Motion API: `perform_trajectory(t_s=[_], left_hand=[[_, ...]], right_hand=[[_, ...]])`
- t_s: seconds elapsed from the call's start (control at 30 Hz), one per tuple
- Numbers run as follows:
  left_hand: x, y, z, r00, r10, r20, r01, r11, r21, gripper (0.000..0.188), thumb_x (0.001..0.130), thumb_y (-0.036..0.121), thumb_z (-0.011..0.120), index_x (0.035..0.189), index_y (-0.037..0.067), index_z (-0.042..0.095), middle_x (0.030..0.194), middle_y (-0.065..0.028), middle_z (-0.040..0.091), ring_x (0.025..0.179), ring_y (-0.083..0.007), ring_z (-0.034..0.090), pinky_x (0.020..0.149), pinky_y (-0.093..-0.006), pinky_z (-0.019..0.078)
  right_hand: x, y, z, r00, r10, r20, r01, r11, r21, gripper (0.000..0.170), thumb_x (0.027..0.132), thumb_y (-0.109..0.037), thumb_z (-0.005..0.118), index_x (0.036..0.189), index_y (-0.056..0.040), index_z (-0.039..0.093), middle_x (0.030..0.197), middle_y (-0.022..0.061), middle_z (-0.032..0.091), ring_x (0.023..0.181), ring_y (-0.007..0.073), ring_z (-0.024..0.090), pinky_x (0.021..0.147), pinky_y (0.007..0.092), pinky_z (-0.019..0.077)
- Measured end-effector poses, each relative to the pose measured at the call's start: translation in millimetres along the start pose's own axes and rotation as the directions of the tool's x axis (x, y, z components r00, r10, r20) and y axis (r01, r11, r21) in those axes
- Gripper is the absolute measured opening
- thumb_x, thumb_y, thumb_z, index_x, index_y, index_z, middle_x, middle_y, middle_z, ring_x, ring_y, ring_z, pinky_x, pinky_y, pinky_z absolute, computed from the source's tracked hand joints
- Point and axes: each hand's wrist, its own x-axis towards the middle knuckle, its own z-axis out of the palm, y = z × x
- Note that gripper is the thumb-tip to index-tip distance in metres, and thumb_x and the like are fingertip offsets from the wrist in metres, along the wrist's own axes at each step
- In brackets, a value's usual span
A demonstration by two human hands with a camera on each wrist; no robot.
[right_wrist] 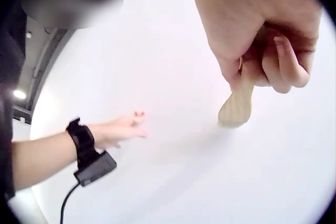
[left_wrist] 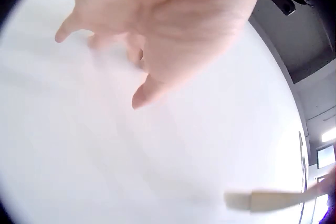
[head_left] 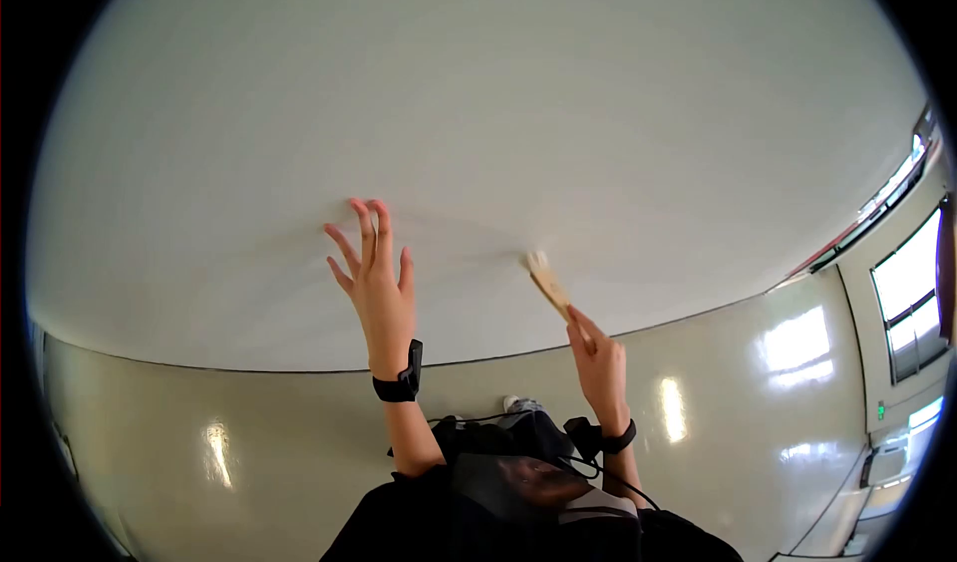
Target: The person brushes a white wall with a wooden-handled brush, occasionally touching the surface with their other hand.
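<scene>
The right hand pinches the handle of a light wooden brush between thumb and fingers; its pale bristles point at the white surface. In the right wrist view the other fingers of the right hand are curled and the brush hangs below them. Spread and mostly straight, the left hand has its fingertips at the white surface, left of the brush. The left wrist view shows the left hand holding nothing, with the brush at lower right. Whether fingertips or bristles touch the surface, I cannot tell.
The white surface's lower edge curves above a glossy floor. Windows are at the right. The person's shoe and dark clothing show at the bottom, with a black cable by the right forearm.
</scene>
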Motion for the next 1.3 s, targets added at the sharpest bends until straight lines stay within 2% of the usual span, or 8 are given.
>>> perform_trajectory(t_s=[0.23, 0.33, 0.43, 0.63, 0.9, 1.07, 1.17, 1.3], left_hand=[[3, -4, -1, 0.999, -0.008, 0.037, 0.013, 0.991, -0.135, 0.067, 0.103, 0.009, 0.055, 0.163, 0.029, 0.034, 0.174, 0.0027, 0.019, 0.158, -0.0469, 0.005, 0.114, -0.0786, 0.0204], [1, -7, 4, 1.0, -0.009, 0.017, 0.012, 0.98, -0.196, 0.067, 0.103, 0.007, 0.054, 0.163, 0.028, 0.034, 0.174, 0.0021, 0.018, 0.158, -0.0478, 0.003, 0.112, -0.081, 0.0201], [3, -4, -2, 0.997, -0.011, 0.073, 0.025, 0.981, -0.192, 0.071, 0.101, 0.003, 0.056, 0.163, 0.026, 0.033, 0.175, -0.0004, 0.016, 0.158, -0.0489, 0.0, 0.116, -0.0748, 0.024], [1, -13, 10, 0.995, 0.094, -0.032, -0.099, 0.954, -0.282, 0.077, 0.097, -0.004, 0.06, 0.163, 0.021, 0.031, 0.174, -0.0052, 0.013, 0.156, -0.0516, -0.002, 0.121, -0.0558, 0.0323], [2, -22, 22, 0.987, 0.106, -0.121, -0.135, 0.956, -0.26, 0.075, 0.099, 0.001, 0.063, 0.163, 0.021, 0.032, 0.174, -0.0057, 0.014, 0.156, -0.0522, -0.001, 0.118, -0.0576, 0.0351], [-1, -20, 16, 0.991, 0.07, -0.113, -0.1, 0.952, -0.288, 0.072, 0.1, 0.003, 0.063, 0.163, 0.021, 0.033, 0.174, -0.0054, 0.016, 0.156, -0.052, 0.001, 0.119, -0.0582, 0.0346], [-1, -25, 20, 0.985, 0.096, -0.14, -0.131, 0.956, -0.264, 0.071, 0.101, 0.004, 0.062, 0.163, 0.021, 0.033, 0.174, -0.0053, 0.016, 0.156, -0.0517, 0.0, 0.119, -0.0583, 0.0335], [-2, -21, 16, 0.99, 0.087, -0.109, -0.115, 0.951, -0.288, 0.069, 0.102, 0.005, 0.06, 0.163, 0.021, 0.033, 0.174, -0.0057, 0.017, 0.156, -0.0511, -0.001, 0.121, -0.0586, 0.0309]], right_hand=[[31, -98, -27, 0.871, -0.283, -0.401, 0.321, 0.947, 0.029, 0.04, 0.1, -0.005, 0.066, 0.14, -0.0106, 0.066, 0.059, 0.0106, 0.043, 0.052, 0.008, 0.033, 0.048, 0.0274, 0.0313], [37, -81, 4, 0.916, -0.24, -0.32, 0.253, 0.967, -0.001, 0.041, 0.101, -0.009, 0.066, 0.141, -0.0148, 0.065, 0.059, 0.0119, 0.042, 0.05, 0.0163, 0.033, 0.049, 0.0292, 0.033], [27, -49, 40, 0.918, -0.239, -0.317, 0.254, 0.967, 0.008, 0.04, 0.102, -0.008, 0.065, 0.141, -0.0138, 0.065, 0.062, 0.0064, 0.028, 0.054, 0.0092, 0.026, 0.049, 0.0292, 0.0244], [2, -5, 67, 0.983, -0.155, -0.095, 0.139, 0.978, -0.158, 0.036, 0.102, -0.017, 0.063, 0.138, -0.0194, 0.068, 0.058, 0.0147, 0.051, 0.048, 0.0296, 0.047, 0.052, 0.0397, 0.0406], [-1, 13, 58, 0.974, -0.049, 0.221, 0.097, 0.973, -0.21, 0.035, 0.099, -0.021, 0.065, 0.134, -0.0165, 0.069, 0.075, 0.019, 0.067, 0.07, 0.0388, 0.066, 0.064, 0.0438, 0.0502], [-8, -43, 9, 0.928, -0.178, -0.326, 0.185, 0.983, -0.011, 0.036, 0.1, -0.005, 0.065, 0.135, -0.0117, 0.069, 0.078, 0.0188, 0.069, 0.049, 0.0144, 0.046, 0.05, 0.0289, 0.0402], [13, -31, 15, 0.864, -0.253, -0.436, 0.282, 0.959, 0.001, 0.041, 0.101, -0.003, 0.063, 0.142, -0.0108, 0.064, 0.072, 0.0188, 0.065, 0.05, 0.009, 0.037, 0.049, 0.0256, 0.036], [26, 10, 50, 0.928, -0.162, -0.335, 0.187, 0.982, 0.042, 0.043, 0.101, -0.006, 0.065, 0.142, -0.0141, 0.064, 0.078, 0.02, 0.067, 0.049, 0.0134, 0.039, 0.051, 0.0267, 0.0392]])
